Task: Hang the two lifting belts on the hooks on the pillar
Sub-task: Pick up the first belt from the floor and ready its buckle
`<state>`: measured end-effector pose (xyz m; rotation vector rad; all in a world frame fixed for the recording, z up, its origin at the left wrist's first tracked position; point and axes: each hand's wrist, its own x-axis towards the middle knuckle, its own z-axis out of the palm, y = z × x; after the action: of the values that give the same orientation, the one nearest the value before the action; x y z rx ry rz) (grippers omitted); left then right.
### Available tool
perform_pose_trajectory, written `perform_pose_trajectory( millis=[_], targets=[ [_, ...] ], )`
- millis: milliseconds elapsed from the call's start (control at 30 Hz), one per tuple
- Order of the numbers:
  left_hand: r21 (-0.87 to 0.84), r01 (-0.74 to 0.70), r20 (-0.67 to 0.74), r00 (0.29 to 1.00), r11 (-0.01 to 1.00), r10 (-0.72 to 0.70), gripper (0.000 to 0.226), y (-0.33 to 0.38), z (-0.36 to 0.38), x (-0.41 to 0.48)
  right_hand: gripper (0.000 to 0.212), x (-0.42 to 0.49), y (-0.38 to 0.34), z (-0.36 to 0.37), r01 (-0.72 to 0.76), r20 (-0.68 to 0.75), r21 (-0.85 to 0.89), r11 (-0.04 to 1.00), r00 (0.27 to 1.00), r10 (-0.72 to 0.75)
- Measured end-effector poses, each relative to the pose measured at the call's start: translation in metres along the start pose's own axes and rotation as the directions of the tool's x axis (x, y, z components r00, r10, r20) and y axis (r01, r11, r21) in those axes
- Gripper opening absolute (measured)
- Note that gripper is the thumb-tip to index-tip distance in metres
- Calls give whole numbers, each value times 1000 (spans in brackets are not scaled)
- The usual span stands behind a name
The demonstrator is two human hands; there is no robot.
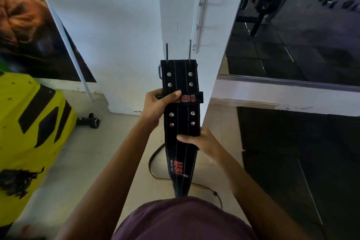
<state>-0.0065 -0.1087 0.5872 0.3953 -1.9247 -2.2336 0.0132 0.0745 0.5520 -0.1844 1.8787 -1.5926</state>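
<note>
I hold a black lifting belt with red lettering and silver rivets upright in front of the white pillar. Its two buckle prongs stick up at the top end. My left hand grips the belt's left edge at the keeper loop, thumb across the front. My right hand grips the right edge lower down. The belt's tail hangs toward my body. A white hook rail with several small hooks runs up the pillar above and right of the belt. A brown belt lies on the floor below.
A yellow and black machine cover stands at the left. A small dark object lies on the floor by the wall. A mirror at the right reflects dark gym flooring and equipment. A poster hangs on the left wall.
</note>
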Motion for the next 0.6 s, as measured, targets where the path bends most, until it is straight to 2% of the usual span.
perform_pose_trajectory(
  millis=[67, 200, 333, 400, 500, 600],
  targets=[
    [-1, 25, 3, 1000, 1000, -25, 28, -2, -2, -2, 39, -1, 8, 1, -9, -4, 0, 1000, 1000, 9],
    [0, 60, 62, 996, 998, -60, 29, -7, 1, -12, 37, 11, -26, -14, 107, -109, 223, 969, 991, -84],
    [12, 36, 122, 992, 999, -37, 30, -9, 8, -22, 31, 19, -66, -30, 200, -258, 162, 966, 954, -154],
    [17, 17, 127, 992, 1000, -19, 31, -7, 8, -25, 29, 16, -66, -31, 220, -249, 135, 966, 951, -182],
    [1, 6, 90, 996, 1000, -6, 30, -7, 5, -27, 37, 7, -52, -28, 240, -159, 140, 961, 963, -217],
    [61, 12, 112, 993, 998, -18, 26, -11, 5, -32, 40, 4, -38, -24, 267, -206, 116, 957, 949, -240]
  ],
)
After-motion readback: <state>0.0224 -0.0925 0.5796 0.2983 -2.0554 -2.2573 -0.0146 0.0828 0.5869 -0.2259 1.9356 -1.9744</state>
